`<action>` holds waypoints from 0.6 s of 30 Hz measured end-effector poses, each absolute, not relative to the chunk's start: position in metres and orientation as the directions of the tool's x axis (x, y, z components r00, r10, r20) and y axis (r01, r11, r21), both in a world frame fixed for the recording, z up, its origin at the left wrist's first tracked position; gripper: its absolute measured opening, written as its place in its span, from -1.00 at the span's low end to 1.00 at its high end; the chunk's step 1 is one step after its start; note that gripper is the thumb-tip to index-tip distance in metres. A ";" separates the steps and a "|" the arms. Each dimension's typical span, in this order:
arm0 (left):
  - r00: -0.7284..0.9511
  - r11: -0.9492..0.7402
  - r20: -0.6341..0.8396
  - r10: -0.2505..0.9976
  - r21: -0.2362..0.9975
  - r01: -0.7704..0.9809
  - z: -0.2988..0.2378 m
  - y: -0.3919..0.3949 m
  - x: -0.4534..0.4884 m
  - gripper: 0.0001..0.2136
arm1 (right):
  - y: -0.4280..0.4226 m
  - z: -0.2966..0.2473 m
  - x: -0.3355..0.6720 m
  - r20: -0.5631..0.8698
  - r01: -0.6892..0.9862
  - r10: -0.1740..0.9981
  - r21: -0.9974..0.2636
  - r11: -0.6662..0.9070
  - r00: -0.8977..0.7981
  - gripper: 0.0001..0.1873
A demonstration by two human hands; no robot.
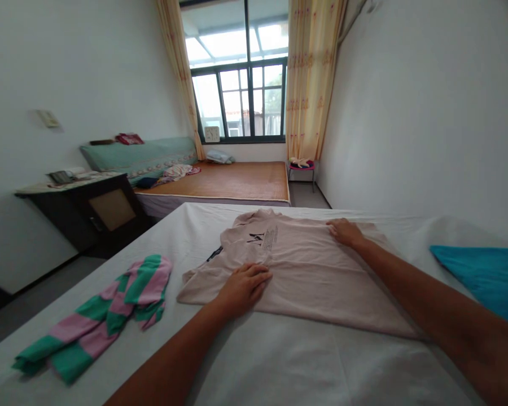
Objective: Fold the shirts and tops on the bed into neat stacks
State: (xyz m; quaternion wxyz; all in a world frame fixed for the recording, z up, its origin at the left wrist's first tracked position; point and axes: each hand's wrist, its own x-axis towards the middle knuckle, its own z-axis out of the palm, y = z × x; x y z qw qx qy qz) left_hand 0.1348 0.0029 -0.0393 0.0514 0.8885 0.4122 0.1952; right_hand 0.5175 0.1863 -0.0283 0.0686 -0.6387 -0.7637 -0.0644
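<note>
A beige-pink T-shirt (305, 276) lies spread sideways on a white sheet, its collar end to the left and its hem to the right. Black print shows on its chest, and a dark label at the neck. My left hand (244, 286) rests palm down on the near half of the shirt, below the print, fingers stretched out. Farther off, my right hand (345, 231) lies on the shirt's far side with its fingers extended over the fabric. Neither hand appears to grip anything. Part of the hem is hidden behind my right forearm.
Left of the shirt lies a crumpled green-and-pink striped garment (110, 310). A folded blue cloth (486, 276) sits at the right. Beyond the sheet (279, 361) stand a bed with a brown mat (245, 180), a dark cabinet (97, 211) and a small stool (301, 167).
</note>
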 end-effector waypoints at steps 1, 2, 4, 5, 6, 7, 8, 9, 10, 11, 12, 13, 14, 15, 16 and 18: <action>0.585 -0.656 0.305 0.752 0.258 0.709 -0.040 0.003 0.135 -0.66 | 0.194 -0.029 0.503 0.183 0.981 0.965 0.009 0.192 -0.191 -0.55; 0.584 -0.657 0.306 0.752 0.265 0.706 -0.040 0.004 0.134 -0.66 | 0.201 -0.031 0.490 0.178 0.979 0.963 0.007 0.204 -0.202 -0.54; 0.585 -0.658 0.306 0.751 0.277 0.700 -0.039 0.005 0.133 -0.66 | 0.213 -0.035 0.470 0.167 0.977 0.963 0.006 0.215 -0.213 -0.52; 0.588 -0.660 0.303 0.750 0.282 0.697 -0.038 0.005 0.133 -0.66 | 0.218 -0.036 0.462 0.161 0.976 0.963 0.007 0.216 -0.215 -0.52; 0.590 -0.661 0.300 0.750 0.286 0.694 -0.037 0.005 0.133 -0.67 | 0.222 -0.036 0.456 0.157 0.976 0.964 0.010 0.216 -0.215 -0.53; 0.591 -0.661 0.299 0.750 0.291 0.692 -0.036 0.004 0.133 -0.67 | 0.226 -0.034 0.451 0.152 0.976 0.964 0.013 0.217 -0.216 -0.55; 0.591 -0.661 0.297 0.750 0.297 0.690 -0.035 0.004 0.133 -0.67 | 0.228 -0.031 0.448 0.147 0.975 0.964 0.017 0.223 -0.223 -0.58; 0.592 -0.661 0.296 0.750 0.302 0.687 -0.033 0.003 0.133 -0.67 | 0.228 -0.027 0.445 0.141 0.971 0.961 0.020 0.237 -0.237 -0.63; 0.592 -0.661 0.295 0.750 0.307 0.685 -0.032 0.002 0.133 -0.67 | 0.227 -0.021 0.443 0.136 0.966 0.957 0.022 0.257 -0.258 -0.68; 0.592 -0.661 0.295 0.750 0.313 0.682 -0.031 0.002 0.133 -0.67 | 0.223 -0.015 0.442 0.133 0.960 0.951 0.024 0.279 -0.280 -0.70; 0.592 -0.662 0.296 0.750 0.319 0.679 -0.031 0.002 0.133 -0.67 | 0.217 -0.009 0.441 0.146 0.952 0.941 0.022 0.305 -0.305 -0.71; 0.591 -0.663 0.299 0.749 0.328 0.673 -0.032 0.003 0.133 -0.67 | 0.207 -0.005 0.440 0.183 0.942 0.925 0.019 0.335 -0.333 -0.70; 0.589 -0.664 0.305 0.748 0.340 0.666 -0.033 0.004 0.132 -0.68 | 0.195 -0.002 0.440 0.235 0.925 0.898 0.019 0.379 -0.373 -0.68; 0.584 -0.662 0.312 0.749 0.357 0.659 -0.034 0.005 0.131 -0.69 | 0.179 -0.001 0.440 0.287 0.897 0.856 0.028 0.442 -0.430 -0.66; 0.574 -0.657 0.320 0.753 0.377 0.653 -0.036 0.007 0.130 -0.69 | 0.161 -0.002 0.441 0.326 0.852 0.799 0.044 0.521 -0.506 -0.66; 0.536 -0.633 0.337 0.774 0.415 0.654 -0.039 0.011 0.127 -0.70 | 0.124 -0.008 0.443 0.291 0.705 0.660 0.084 0.704 -0.693 -0.70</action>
